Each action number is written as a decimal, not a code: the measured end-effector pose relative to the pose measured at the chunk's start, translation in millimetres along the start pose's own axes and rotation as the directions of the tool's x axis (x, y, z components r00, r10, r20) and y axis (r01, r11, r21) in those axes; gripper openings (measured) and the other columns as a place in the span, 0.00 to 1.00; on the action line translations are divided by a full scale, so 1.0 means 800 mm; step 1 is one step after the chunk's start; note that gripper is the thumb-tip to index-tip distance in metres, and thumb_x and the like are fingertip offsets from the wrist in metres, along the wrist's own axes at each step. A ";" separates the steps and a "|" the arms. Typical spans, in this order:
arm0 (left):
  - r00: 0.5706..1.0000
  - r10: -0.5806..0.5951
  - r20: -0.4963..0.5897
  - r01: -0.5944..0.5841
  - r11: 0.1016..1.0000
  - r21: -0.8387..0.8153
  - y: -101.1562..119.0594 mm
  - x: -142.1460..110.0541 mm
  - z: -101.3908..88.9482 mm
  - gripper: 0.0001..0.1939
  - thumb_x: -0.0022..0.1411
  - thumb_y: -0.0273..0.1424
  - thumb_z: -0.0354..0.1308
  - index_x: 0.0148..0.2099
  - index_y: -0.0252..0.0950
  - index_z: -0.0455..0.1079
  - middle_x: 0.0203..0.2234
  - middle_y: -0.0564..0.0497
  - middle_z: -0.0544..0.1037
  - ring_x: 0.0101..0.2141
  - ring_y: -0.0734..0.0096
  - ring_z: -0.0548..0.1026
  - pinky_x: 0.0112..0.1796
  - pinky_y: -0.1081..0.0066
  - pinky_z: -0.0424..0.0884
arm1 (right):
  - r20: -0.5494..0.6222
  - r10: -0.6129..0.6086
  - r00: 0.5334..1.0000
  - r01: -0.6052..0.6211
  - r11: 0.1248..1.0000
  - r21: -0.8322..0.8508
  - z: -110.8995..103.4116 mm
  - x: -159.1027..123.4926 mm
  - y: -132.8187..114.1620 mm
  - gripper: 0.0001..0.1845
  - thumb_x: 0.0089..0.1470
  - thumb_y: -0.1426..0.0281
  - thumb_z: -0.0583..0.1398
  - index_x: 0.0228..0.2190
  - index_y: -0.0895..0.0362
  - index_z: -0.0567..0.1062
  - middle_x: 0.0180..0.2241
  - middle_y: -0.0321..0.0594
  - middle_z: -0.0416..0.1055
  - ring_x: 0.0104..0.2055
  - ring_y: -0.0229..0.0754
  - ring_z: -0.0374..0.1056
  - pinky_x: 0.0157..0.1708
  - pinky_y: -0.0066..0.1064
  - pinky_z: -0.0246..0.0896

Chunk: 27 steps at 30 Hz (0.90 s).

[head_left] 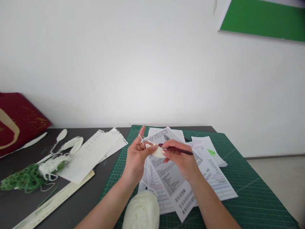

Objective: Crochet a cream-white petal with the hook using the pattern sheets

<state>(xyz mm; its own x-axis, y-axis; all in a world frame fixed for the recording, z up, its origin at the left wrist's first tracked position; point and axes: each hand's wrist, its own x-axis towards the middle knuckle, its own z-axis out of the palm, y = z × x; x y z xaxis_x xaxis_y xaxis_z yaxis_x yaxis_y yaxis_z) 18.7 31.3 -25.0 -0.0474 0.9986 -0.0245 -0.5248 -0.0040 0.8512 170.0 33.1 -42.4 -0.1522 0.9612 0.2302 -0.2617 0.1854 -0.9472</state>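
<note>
A small piece of cream crochet work (156,152) is pinched between my two hands above the printed sheets. My left hand (138,155) grips its left end, index finger raised with a strand of yarn passing over it. In my right hand (181,159) is a crochet hook with a dark red handle (179,149), its tip at the top edge of the work; the fingertips also touch the piece's right end. The yarn runs down to a cream yarn ball (142,210) in front of my left forearm.
Printed pattern sheets (171,181) lie on a green cutting mat (252,190). Left of it are handwritten notes (90,152), a ruler (59,203), green yarn (28,178), white crocheted pieces (73,144) and a red bag (21,121). A bright green clip-like item (211,152) rests at right.
</note>
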 end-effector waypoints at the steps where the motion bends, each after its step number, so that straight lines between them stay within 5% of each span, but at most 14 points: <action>1: 1.000 0.000 0.001 0.000 1.000 0.007 0.000 0.000 0.000 0.50 0.46 0.21 0.69 0.67 0.34 0.49 0.19 0.57 0.78 0.22 0.77 0.72 0.29 0.76 0.68 | 0.002 -0.002 1.000 0.002 1.000 0.000 0.000 0.000 0.000 0.06 0.46 0.73 0.67 0.30 0.52 0.80 0.31 0.34 0.72 0.28 0.35 0.68 0.22 0.24 0.72; 27: 0.989 -0.095 0.110 0.093 0.995 0.022 0.008 -0.003 -0.006 0.46 0.52 0.22 0.66 0.68 0.39 0.48 0.24 0.57 0.77 0.26 0.77 0.72 0.34 0.75 0.66 | -0.028 -0.036 0.999 0.037 0.999 0.034 -0.004 0.002 -0.005 0.03 0.45 0.71 0.68 0.27 0.53 0.81 0.30 0.35 0.73 0.25 0.36 0.67 0.20 0.27 0.68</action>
<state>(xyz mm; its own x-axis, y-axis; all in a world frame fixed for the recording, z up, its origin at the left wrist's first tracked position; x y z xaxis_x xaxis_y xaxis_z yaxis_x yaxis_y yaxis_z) 11.1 28.4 -21.8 0.0963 0.9942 -0.0480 -0.5079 0.0905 0.8567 173.6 34.6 -38.5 -0.1160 0.9593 0.2576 -0.2991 0.2136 -0.9300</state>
